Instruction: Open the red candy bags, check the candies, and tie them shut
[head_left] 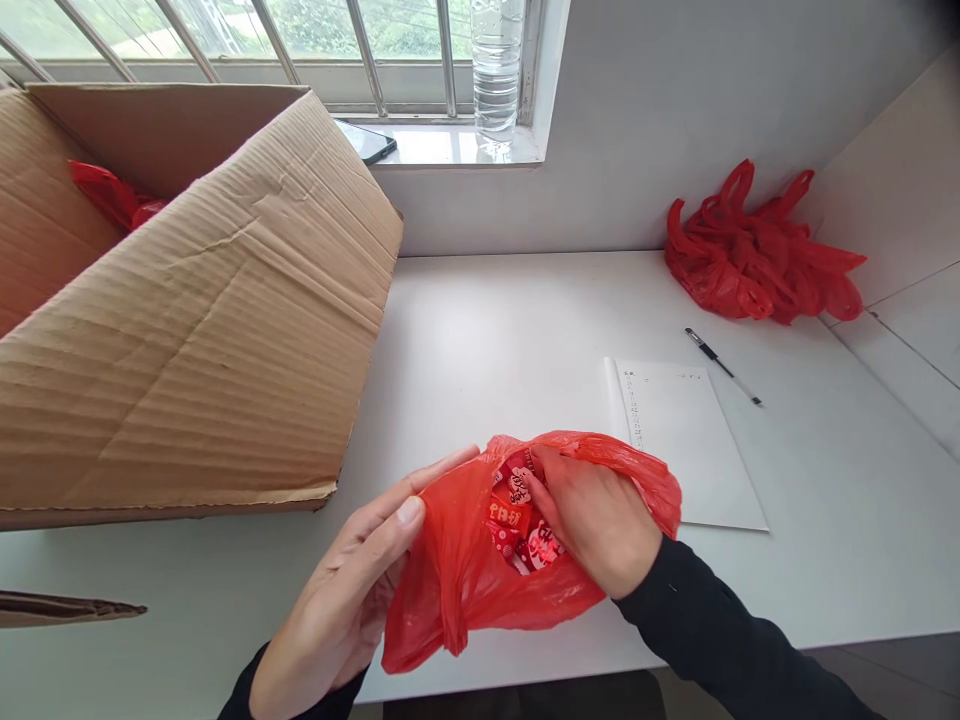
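Note:
A red plastic bag (pixel 499 590) rests on the table near its front edge, its mouth spread apart. Inside show several small packets in red wrappers (pixel 507 514) with printed characters, which look like sweets. My left hand (pixel 352 570) holds the bag's left side, thumb in front and fingers stretched behind it. Through the mouth reaches my right hand (pixel 600 515), among the packets at the bag's right side. Its fingertips are partly hidden, so whether they grip a packet is unclear.
A big cardboard box (pixel 225 330) with red plastic inside stands left. Behind right lie bunched red bags (pixel 765 250); a pen (pixel 721 365) and a paper pad with writing (pixel 690 450) lie nearer. A water bottle (pixel 496 75) and a phone-like device (pixel 369 142) are on the windowsill.

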